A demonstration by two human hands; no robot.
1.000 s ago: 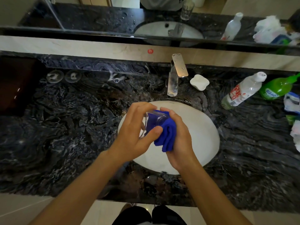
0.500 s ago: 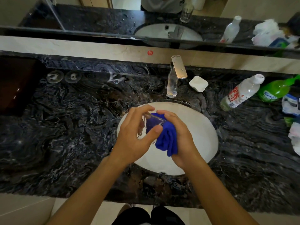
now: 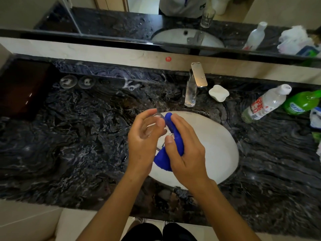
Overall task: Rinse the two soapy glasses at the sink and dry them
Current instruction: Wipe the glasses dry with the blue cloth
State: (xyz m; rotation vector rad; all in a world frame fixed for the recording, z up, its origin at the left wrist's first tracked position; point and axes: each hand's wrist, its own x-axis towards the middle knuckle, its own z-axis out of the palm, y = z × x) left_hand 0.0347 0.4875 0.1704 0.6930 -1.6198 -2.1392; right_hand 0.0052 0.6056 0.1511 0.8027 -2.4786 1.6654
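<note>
Over the white oval sink [image 3: 217,145], my left hand [image 3: 144,145] is wrapped around a clear glass [image 3: 157,120], mostly hidden behind the fingers. My right hand [image 3: 185,153] presses a folded blue cloth [image 3: 171,134] against the glass's right side; the cloth hangs down below the hands. I cannot make out a second glass on the counter; one glass shows only as a reflection in the mirror [image 3: 206,19].
The chrome tap [image 3: 192,87] stands behind the sink, with a white soap dish [image 3: 218,93] to its right. A clear bottle [image 3: 265,103] and a green bottle [image 3: 302,102] lie at the right. Two round wet marks [image 3: 76,81] sit at the back left of the dark marble counter [image 3: 69,136].
The cloth was stuffed inside the glass before; now it lies along the glass's outer right side. Both hands have turned around the glass, staying over the sink.
</note>
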